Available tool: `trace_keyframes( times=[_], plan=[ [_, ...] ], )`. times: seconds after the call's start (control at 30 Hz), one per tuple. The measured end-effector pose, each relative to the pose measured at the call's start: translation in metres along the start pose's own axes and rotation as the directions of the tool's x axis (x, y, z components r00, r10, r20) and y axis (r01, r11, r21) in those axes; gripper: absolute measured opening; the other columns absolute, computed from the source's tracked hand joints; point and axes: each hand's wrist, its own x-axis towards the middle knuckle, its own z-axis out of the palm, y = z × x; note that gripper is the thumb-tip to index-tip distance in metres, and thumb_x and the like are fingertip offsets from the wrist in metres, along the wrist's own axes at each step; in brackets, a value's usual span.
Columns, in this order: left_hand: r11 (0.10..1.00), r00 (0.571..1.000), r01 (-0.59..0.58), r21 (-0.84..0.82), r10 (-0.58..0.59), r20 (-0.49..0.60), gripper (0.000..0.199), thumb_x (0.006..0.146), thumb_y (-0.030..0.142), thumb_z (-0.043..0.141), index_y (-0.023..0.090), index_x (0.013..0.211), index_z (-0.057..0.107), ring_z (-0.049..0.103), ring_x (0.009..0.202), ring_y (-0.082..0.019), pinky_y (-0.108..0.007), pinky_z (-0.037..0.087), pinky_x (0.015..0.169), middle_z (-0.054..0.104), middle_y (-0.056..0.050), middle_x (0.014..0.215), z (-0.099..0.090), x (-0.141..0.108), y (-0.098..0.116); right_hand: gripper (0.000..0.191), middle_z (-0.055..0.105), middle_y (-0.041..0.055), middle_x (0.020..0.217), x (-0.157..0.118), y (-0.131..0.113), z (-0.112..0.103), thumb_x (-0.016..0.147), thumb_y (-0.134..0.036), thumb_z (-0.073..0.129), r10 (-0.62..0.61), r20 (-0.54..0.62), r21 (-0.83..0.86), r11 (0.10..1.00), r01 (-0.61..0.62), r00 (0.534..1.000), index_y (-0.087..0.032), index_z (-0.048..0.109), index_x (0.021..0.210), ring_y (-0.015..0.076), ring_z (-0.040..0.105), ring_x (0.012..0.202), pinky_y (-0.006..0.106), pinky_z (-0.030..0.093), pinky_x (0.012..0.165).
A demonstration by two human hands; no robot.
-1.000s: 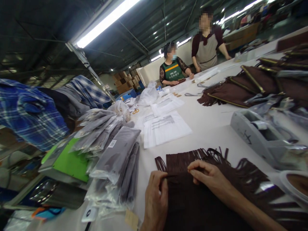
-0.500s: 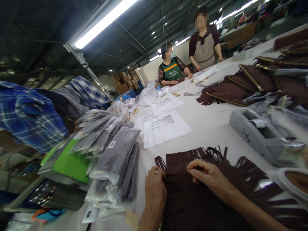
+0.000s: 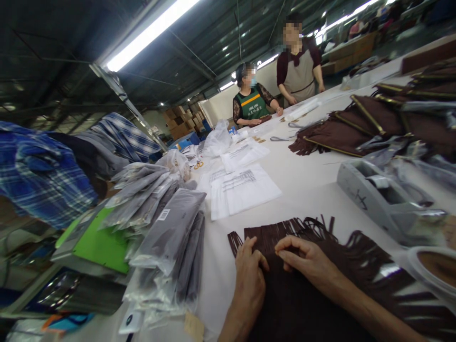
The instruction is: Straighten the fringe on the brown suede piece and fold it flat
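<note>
Two hands rest on a dark brown fringed cloth (image 3: 313,285) that lies flat on the white desk (image 3: 306,190) at its near edge. The left hand (image 3: 251,270) lies palm down on the cloth's left part, fingers loosely bent, its grip narrow and closed on nothing that can be made out. The right hand (image 3: 308,259) sits just beside it on the cloth, its grip pinched small at the fingertips; whether it holds a strand of fringe cannot be told. Left of the cloth lies a heap of clear bagged dark goods (image 3: 171,232). Beyond the cloth lie printed papers (image 3: 242,190). Right of the cloth stands a grey tape dispenser (image 3: 377,197). Far beyond the cloth, two people (image 3: 252,102) stand at the desk.
</note>
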Motion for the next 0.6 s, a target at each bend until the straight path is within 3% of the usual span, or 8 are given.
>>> trace_keyframes(
  times=[0.13,0.23,0.3,0.4,0.47,0.6],
  plan=[
    [0.984,0.992,-0.022,-0.174,0.043,0.115,0.048,0.081,0.005,0.037,0.022,0.12,0.058,0.03,0.144,-0.019,-0.046,0.028,0.119,0.037,-0.005,0.154,-0.015,-0.006,0.023,0.02,0.06,-0.0047,0.064,0.0,-0.001,0.0,0.081,-0.039,0.061,0.0,0.0,0.013,1.0,0.0,1.0,-0.02,0.065,0.088,0.0137,0.058,0.061,0.025,0.042,0.059],
    [0.998,0.996,0.022,-0.054,-0.017,0.091,0.049,0.095,0.023,0.037,0.022,0.144,0.037,0.021,0.147,-0.021,-0.049,0.024,0.12,0.025,-0.007,0.16,-0.028,-0.011,0.01,0.023,0.06,-0.0042,0.065,-0.001,-0.003,0.0,0.082,-0.042,0.061,0.003,-0.004,0.021,1.0,-0.003,1.0,-0.02,0.065,0.088,0.0136,0.058,0.061,0.025,0.043,0.06],
    [0.992,0.995,0.024,0.125,-0.036,0.095,0.054,0.098,0.038,0.037,0.018,0.148,0.03,0.02,0.147,-0.027,-0.058,0.022,0.118,0.026,-0.013,0.158,-0.029,-0.016,-0.009,0.024,0.06,-0.0042,0.064,-0.002,-0.004,0.0,0.082,-0.043,0.062,0.002,0.0,0.023,1.0,-0.002,1.0,-0.02,0.065,0.086,0.0137,0.058,0.061,0.026,0.043,0.061],
    [0.944,0.981,-0.065,0.324,0.001,0.195,0.066,0.097,0.049,0.041,0.014,0.15,0.024,0.023,0.145,-0.032,-0.065,0.025,0.114,0.03,-0.017,0.156,-0.018,-0.026,-0.029,0.024,0.06,-0.0043,0.061,-0.001,-0.004,0.0,0.081,-0.043,0.062,0.006,0.002,0.025,1.0,-0.006,1.0,-0.02,0.065,0.086,0.0139,0.059,0.059,0.026,0.043,0.06],
    [0.912,0.971,-0.157,0.38,0.071,0.229,0.072,0.096,0.054,0.041,0.013,0.152,0.019,0.023,0.145,-0.032,-0.064,0.028,0.114,0.028,-0.017,0.156,-0.01,-0.031,-0.027,0.024,0.061,-0.0042,0.061,0.0,-0.004,0.001,0.08,-0.042,0.063,0.003,-0.011,0.03,1.0,-0.003,1.0,-0.019,0.065,0.087,0.0136,0.058,0.058,0.026,0.043,0.059],
    [0.851,0.946,-0.316,0.42,0.246,0.213,0.086,0.091,0.064,0.044,0.015,0.153,0.01,0.025,0.145,-0.031,-0.059,0.033,0.113,0.024,-0.015,0.158,0.001,-0.037,-0.004,0.025,0.061,-0.0041,0.061,-0.003,-0.014,0.002,0.078,-0.04,0.065,0.007,-0.05,0.059,0.998,-0.004,0.999,-0.017,0.065,0.087,0.0125,0.057,0.057,0.025,0.043,0.059]
  ],
)
